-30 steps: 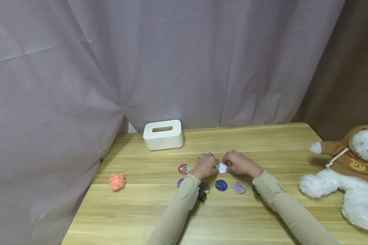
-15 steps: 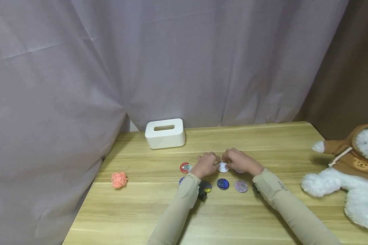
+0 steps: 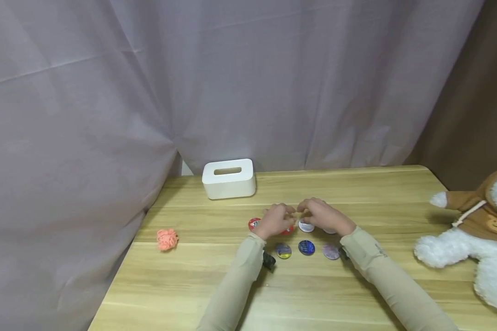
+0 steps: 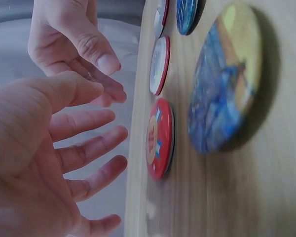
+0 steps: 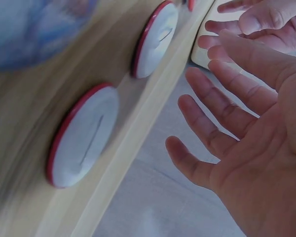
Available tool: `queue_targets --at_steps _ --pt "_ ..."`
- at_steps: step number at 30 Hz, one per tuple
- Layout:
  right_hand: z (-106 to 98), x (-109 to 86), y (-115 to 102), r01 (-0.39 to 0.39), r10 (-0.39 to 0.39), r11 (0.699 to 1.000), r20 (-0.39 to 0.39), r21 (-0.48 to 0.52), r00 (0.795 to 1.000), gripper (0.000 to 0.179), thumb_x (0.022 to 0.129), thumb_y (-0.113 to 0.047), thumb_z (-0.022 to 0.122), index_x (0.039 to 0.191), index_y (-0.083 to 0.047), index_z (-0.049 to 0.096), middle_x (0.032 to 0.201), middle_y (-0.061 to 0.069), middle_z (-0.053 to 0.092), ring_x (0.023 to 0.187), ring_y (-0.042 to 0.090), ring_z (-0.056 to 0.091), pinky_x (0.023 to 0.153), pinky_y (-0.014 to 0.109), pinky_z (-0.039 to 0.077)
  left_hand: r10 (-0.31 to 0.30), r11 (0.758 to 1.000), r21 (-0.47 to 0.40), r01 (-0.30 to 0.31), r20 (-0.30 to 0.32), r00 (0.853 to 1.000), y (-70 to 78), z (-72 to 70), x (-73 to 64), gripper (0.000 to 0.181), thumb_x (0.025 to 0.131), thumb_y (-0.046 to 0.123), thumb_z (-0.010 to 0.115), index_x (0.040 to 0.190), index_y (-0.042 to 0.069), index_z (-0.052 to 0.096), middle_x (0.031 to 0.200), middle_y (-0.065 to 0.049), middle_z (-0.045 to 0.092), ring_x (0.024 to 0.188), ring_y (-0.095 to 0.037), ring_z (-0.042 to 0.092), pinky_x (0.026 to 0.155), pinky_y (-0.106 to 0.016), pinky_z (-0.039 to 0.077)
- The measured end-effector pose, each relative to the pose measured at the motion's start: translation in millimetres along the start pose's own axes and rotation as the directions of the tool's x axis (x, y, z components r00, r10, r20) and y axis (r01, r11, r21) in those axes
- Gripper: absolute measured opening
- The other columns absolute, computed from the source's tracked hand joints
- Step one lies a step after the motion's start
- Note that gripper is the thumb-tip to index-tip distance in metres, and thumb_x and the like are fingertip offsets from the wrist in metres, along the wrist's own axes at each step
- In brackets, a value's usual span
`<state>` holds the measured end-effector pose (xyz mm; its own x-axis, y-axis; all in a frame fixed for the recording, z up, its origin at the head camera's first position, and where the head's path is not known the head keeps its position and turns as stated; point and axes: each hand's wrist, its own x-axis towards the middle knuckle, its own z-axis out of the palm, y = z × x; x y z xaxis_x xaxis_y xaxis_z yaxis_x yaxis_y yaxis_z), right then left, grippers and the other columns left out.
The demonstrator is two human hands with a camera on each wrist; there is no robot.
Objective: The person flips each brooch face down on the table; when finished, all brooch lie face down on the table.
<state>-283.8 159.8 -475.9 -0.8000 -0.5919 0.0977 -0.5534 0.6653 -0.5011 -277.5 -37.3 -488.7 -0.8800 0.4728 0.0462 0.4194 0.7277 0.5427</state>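
Note:
My left hand (image 3: 276, 219) hovers over a red button badge (image 3: 287, 230), fingers spread and holding nothing. Just right of it my right hand (image 3: 322, 215) is raised, its fingers loosely bent and apart from everything. Beneath its fingertips a badge lies face down, white back (image 3: 306, 226) upward. A second face-down badge (image 5: 84, 138) shows a red rim and a pin in the right wrist view. Nearer the person lie a yellow-and-blue badge (image 3: 283, 251), a dark blue badge (image 3: 307, 248) and a pale pink-purple badge (image 3: 331, 252). Another red badge (image 3: 253, 223) is partly covered by the left hand.
A white tissue box (image 3: 229, 181) stands at the back of the wooden table (image 3: 182, 285). On the left lies a coral-pink fluffy ball (image 3: 167, 239). A white plush bear (image 3: 476, 248) in a brown hoodie sits at the right. Grey curtain (image 3: 240, 92) hangs behind.
Both hands have let go of the white-backed badge and lifted off it, their fingers loosening. The red badge under the left hand has come into sight. The head view has shifted slightly.

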Motion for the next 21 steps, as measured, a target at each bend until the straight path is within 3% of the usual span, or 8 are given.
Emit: queue_targets --at_steps 7,13,18,21 --pt "2 8.0 -10 -0.02 0.02 1.0 0.035 0.015 0.999 0.033 0.087 -0.003 0.074 0.118 0.006 0.067 0.116 0.018 0.068 0.114 0.04 0.058 0.1 0.059 0.041 -0.009 1.0 0.003 0.009 0.01 1.0 -8.3 -9.1 -5.7 0.038 0.094 0.023 0.067 0.13 0.01 0.068 0.121 -0.003 0.072 0.124 -0.029 0.058 0.104 -0.059 0.033" --pt "5 17.1 -19 -0.018 0.018 1.0 0.058 0.0 0.998 0.037 0.079 0.002 0.076 0.116 0.006 0.068 0.115 0.019 0.068 0.113 0.041 0.058 0.1 0.06 0.041 -0.034 0.999 0.029 0.034 0.012 0.999 -13.0 -15.8 -11.4 0.04 0.089 0.02 0.073 0.128 0.009 0.069 0.126 -0.001 0.07 0.121 -0.025 0.06 0.104 -0.055 0.033" --pt "11 22.3 -25 -0.002 0.003 1.0 0.078 -0.009 0.997 0.042 0.071 0.008 0.076 0.113 0.006 0.069 0.112 0.019 0.069 0.108 0.039 0.061 0.099 0.058 0.043 -0.062 0.998 0.011 0.061 0.005 0.998 -17.7 -15.5 -15.9 0.045 0.079 0.016 0.083 0.122 0.01 0.071 0.117 -0.002 0.073 0.111 -0.021 0.062 0.101 -0.05 0.035" --pt "15 24.1 -26 0.036 -0.034 0.999 0.076 -0.013 0.996 0.041 0.067 0.012 0.075 0.107 0.004 0.072 0.102 0.013 0.071 0.097 0.032 0.063 0.091 0.053 0.049 -0.065 0.998 -0.004 0.065 0.008 0.998 -20.7 -14.4 -17.7 0.049 0.075 0.011 0.085 0.121 0.009 0.072 0.11 -0.003 0.074 0.105 -0.02 0.063 0.099 -0.052 0.035"
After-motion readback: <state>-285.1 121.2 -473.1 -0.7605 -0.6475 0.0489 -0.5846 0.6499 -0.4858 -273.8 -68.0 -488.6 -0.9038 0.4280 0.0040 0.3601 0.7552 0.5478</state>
